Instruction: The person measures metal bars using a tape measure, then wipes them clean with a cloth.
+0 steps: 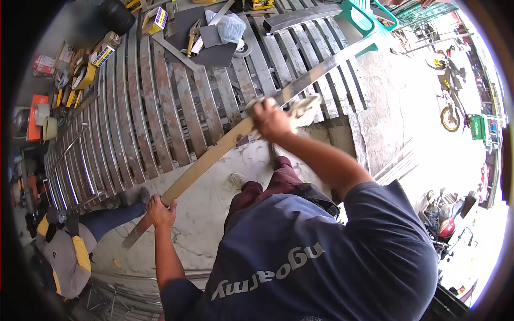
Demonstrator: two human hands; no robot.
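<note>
A long, flat-sided metal bar (206,160) runs diagonally from the lower left, over the slatted metal table (211,101), to the upper right. My left hand (161,212) is closed around the bar close to its lower end. Farther up, my right hand (271,122) presses a pale rag (304,109) against the bar, its fingers wrapped over the cloth. Part of the rag hangs out to the right of that hand. The far end of the bar reaches a green plastic chair (360,17).
Locking pliers (193,37), a plastic bag (231,28) and a dark metal tube (302,17) lie on the table. Another person (67,251) is low at the left. Boxes and tools line the left side; a motorbike (450,99) stands at the right.
</note>
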